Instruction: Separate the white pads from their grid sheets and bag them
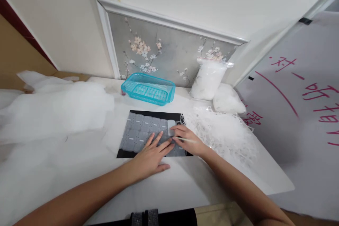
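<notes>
A translucent sheet (pixel 129 137) marked with rounded rectangular shapes lies over a black mat (pixel 122 153) on the white table. My left hand (pixel 152 155) is spread flat on the sheet, its fingers apart. Just right of it, my right hand (pixel 187 139) is closed around a thin pale stick (pixel 189 140). The fingertips of that hand touch a whitish rounded piece (pixel 171 125) at the sheet's upper right. What lies under the fingers is hidden.
Behind the mat sits a blue plastic basket (pixel 148 90). White sheet material (pixel 58 109) is heaped at left. Thin white cut-out scraps (pixel 225 134) pile up at right, below a stuffed clear bag (pixel 208 81) and a white bundle (pixel 227 100). A whiteboard (pixel 291 130) stands at right.
</notes>
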Demonstrator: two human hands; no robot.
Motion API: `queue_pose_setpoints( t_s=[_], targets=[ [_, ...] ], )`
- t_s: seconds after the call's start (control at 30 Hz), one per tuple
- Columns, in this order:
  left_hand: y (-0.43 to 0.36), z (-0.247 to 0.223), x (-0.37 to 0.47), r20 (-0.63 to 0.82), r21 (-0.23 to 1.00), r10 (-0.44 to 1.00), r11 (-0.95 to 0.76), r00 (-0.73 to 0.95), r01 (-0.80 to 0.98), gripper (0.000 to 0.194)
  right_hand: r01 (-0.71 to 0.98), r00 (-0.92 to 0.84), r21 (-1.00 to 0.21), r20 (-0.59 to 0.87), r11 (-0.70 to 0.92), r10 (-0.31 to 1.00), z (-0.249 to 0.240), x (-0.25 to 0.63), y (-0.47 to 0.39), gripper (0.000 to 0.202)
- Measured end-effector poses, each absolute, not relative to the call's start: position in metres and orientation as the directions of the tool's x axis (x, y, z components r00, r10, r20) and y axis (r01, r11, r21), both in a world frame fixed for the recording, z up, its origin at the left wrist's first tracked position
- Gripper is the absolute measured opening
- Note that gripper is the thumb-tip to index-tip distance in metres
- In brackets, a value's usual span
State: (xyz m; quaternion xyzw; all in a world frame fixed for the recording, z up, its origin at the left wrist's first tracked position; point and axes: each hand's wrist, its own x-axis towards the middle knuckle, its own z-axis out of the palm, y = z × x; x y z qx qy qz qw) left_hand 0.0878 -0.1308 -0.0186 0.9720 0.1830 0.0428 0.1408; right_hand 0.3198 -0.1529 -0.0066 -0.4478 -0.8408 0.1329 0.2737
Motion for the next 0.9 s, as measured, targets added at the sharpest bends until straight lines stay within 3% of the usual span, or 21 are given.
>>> queue_pose_setpoints(
  t_s=[0.07, 0.13, 0.2, 0.3, 0.4, 0.5, 0.6, 0.73, 0.9],
  targets=[
    [-0.131, -0.019, 0.088, 0.036, 0.288, 0.367, -0.894, 0.929, 0.342, 0.079, 0.750, -0.528, -0.246, 0.337, 0.614, 0.780, -0.014, 0.314, -0.155, 0.010],
    [-0.131, -0.020, 0.087, 0.041, 0.281, 0.366, -0.897, 0.930, 0.341, 0.077, 0.779, -0.523, -0.173, 0.349, 0.602, 0.778, -0.019, 0.314, -0.151, 0.014],
    [-0.132, -0.021, 0.087, 0.058, 0.270, 0.366, -0.901, 0.929, 0.338, 0.073, 0.810, -0.359, -0.309, 0.411, 0.499, 0.838, -0.017, 0.325, -0.138, 0.017],
    [-0.134, -0.020, 0.086, 0.081, 0.257, 0.366, -0.906, 0.927, 0.336, 0.069, 0.784, 0.152, -0.595, 0.459, 0.176, 0.875, 0.001, 0.356, -0.111, 0.024],
    [-0.137, -0.016, 0.085, 0.071, 0.257, 0.368, -0.905, 0.927, 0.340, 0.067, 0.775, 0.329, -0.627, 0.510, 0.081, 0.795, 0.019, 0.375, -0.094, 0.028],
    [-0.137, -0.012, 0.080, 0.077, 0.221, 0.405, -0.898, 0.911, 0.381, 0.071, 0.827, 0.117, -0.507, 0.577, 0.242, 0.808, 0.018, 0.355, -0.100, 0.021],
    [-0.134, -0.012, 0.069, 0.092, 0.163, 0.454, -0.885, 0.886, 0.436, 0.069, 0.775, -0.209, -0.427, 0.522, 0.465, 0.827, 0.004, 0.314, -0.120, 0.021],
    [-0.129, -0.015, 0.054, 0.040, 0.182, 0.415, -0.898, 0.909, 0.402, 0.068, 0.658, -0.297, -0.585, 0.377, 0.474, 0.877, -0.007, 0.284, -0.139, 0.013],
    [-0.128, -0.016, 0.052, 0.049, 0.222, 0.408, -0.894, 0.912, 0.388, 0.065, 0.558, -0.297, -0.720, 0.292, 0.413, 0.909, -0.004, 0.287, -0.142, 0.020]
  ],
)
